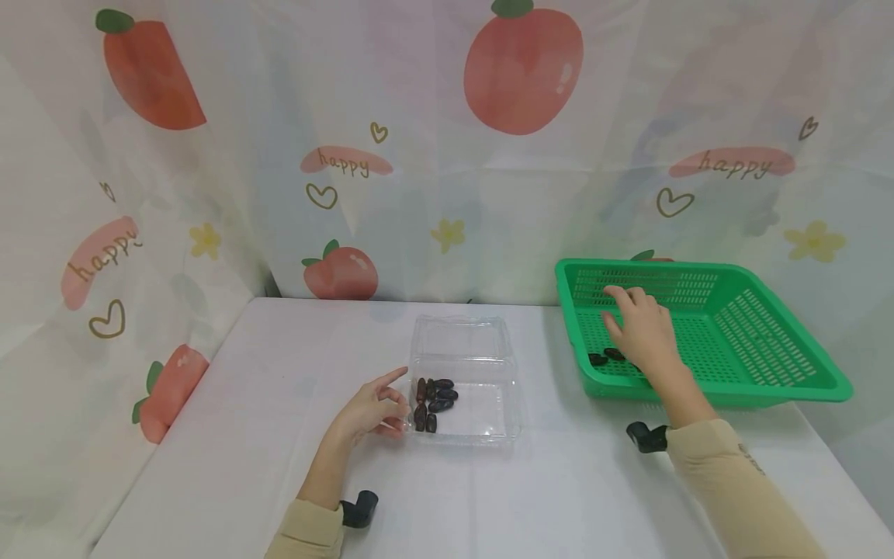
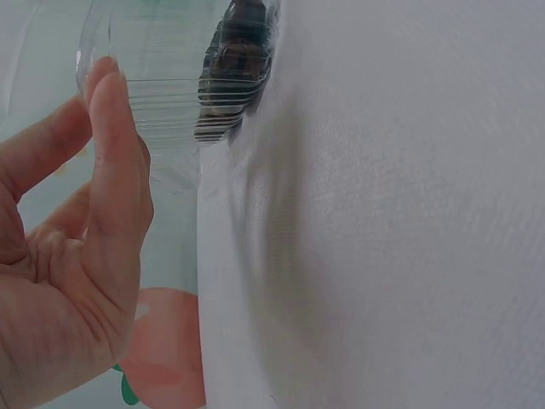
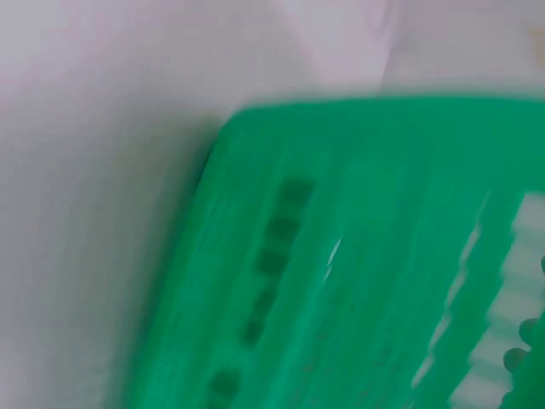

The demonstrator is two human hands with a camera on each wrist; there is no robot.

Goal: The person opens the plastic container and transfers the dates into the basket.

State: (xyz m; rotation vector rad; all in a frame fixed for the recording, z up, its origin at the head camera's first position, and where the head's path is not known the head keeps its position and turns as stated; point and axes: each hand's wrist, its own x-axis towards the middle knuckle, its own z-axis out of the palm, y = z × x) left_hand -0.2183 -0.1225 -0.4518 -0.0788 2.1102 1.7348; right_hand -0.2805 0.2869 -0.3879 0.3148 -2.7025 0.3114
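Note:
My left hand is beside the left edge of a clear plastic clamshell box, its index finger stretched out and its fingertips right at the box's side. In the left wrist view its fingertips overlap the clear wall. The box stands with its lid raised at the back, and several dark dates lie in its left half. My right hand hovers over the left part of a green plastic basket, thumb and fingers apart, nothing seen between them. A few dates lie below it in the basket, partly hidden by the hand.
A white cloth covers the table. Behind it hangs a printed curtain with fruit and hearts. The basket stands at the back right, its slatted rim rising above the tabletop. Black wrist camera mounts stick out beside both sleeves.

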